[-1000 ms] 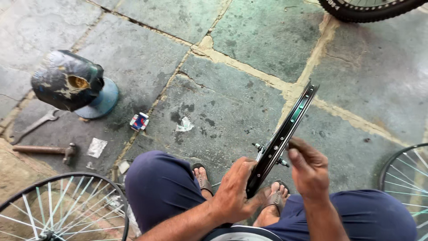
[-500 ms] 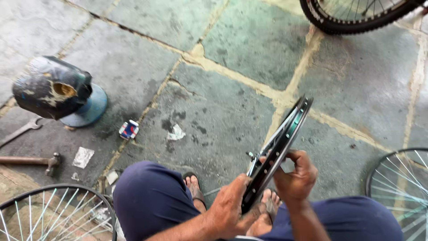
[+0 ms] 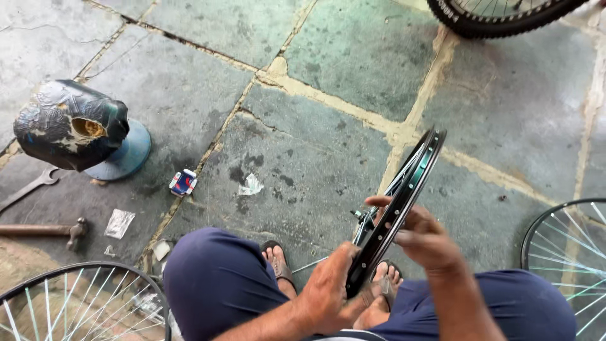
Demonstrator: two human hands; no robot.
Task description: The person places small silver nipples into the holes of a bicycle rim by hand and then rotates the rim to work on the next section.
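I hold a black bicycle rim (image 3: 413,180) with thin spokes edge-on between my knees, tilted up toward the right. My left hand (image 3: 331,290) grips the rim's lower edge from the left. My right hand (image 3: 420,237) is wrapped over the rim's right side near the hub (image 3: 361,218), fingers curled across it. My sandalled feet (image 3: 278,262) rest on the stone floor below the rim.
A dented dark can on a blue lid (image 3: 79,129) stands at the left, with a wrench (image 3: 28,189) and a hammer (image 3: 44,230) beside it. A small red-and-blue box (image 3: 183,183) lies on the slabs. Spoked wheels sit at bottom left (image 3: 76,303), right (image 3: 568,252) and top right (image 3: 499,16).
My right hand has moved from the rim's near edge up onto its right side by the hub. The view has shifted slightly, and the rim stays held in my left hand.
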